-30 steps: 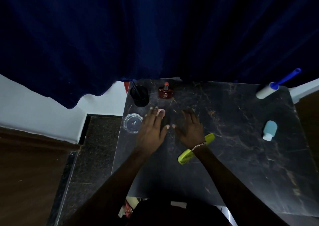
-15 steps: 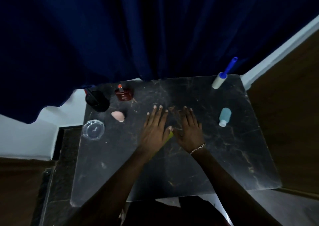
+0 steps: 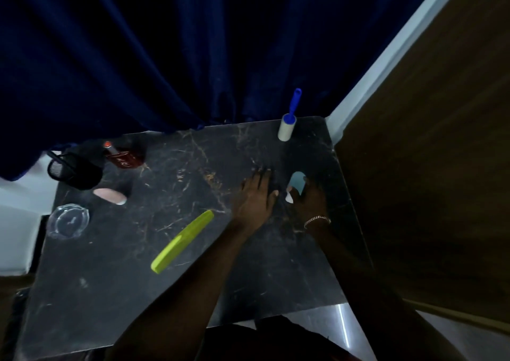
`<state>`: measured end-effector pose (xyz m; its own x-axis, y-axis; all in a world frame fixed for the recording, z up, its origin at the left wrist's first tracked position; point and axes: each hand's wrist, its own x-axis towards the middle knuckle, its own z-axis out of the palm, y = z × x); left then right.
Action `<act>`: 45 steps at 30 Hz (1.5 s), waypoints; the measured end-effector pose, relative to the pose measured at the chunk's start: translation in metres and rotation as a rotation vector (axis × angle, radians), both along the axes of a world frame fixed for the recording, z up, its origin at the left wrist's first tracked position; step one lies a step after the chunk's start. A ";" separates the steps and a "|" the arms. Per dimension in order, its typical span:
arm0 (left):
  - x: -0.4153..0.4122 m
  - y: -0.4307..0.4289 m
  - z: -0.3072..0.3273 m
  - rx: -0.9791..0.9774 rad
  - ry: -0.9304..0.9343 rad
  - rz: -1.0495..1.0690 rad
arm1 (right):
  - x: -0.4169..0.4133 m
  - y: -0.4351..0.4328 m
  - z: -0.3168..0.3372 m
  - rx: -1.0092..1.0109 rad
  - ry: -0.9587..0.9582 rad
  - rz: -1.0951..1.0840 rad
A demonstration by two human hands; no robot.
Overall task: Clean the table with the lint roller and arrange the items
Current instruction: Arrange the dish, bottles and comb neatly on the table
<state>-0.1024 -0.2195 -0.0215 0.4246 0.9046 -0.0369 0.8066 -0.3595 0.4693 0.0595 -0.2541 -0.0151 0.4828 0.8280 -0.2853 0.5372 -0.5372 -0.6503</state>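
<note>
my right hand (image 3: 309, 197) covering part of the blue bottle (image 3: 297, 181), grip unclear, my forearms running off bottom edge

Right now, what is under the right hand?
The small blue bottle with its white cap lies under the right hand, on the table. The fingers cover its right side.

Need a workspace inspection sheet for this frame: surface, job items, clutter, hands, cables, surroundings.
Surface: dark marble table, scuffed and streaked.
Job's things: lint roller lying untouched at the far edge; green comb, pink sponge, glass ashtray, red bottle, black mesh cup.
Clutter: nothing seen.
Hands: right hand closing on the blue bottle; left hand flat, empty.
Cables: nothing seen.
Surroundings: blue curtain behind, wooden panel at right.
</note>
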 end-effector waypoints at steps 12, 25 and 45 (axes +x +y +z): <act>0.088 0.018 -0.013 -0.556 -0.190 0.205 | 0.047 0.020 -0.029 -0.133 0.450 -0.238; 0.068 0.010 -0.013 -0.661 -0.441 0.464 | 0.025 0.016 -0.023 -0.102 0.567 -0.211; -0.139 -0.015 0.022 -0.468 -0.648 0.651 | -0.160 0.028 0.014 -0.024 0.422 0.209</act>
<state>-0.2417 -0.2348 0.0005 -0.0783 0.9205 -0.3828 0.3217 0.3868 0.8642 -0.1005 -0.2262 -0.0013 0.1441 0.8859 -0.4410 0.3269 -0.4632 -0.8237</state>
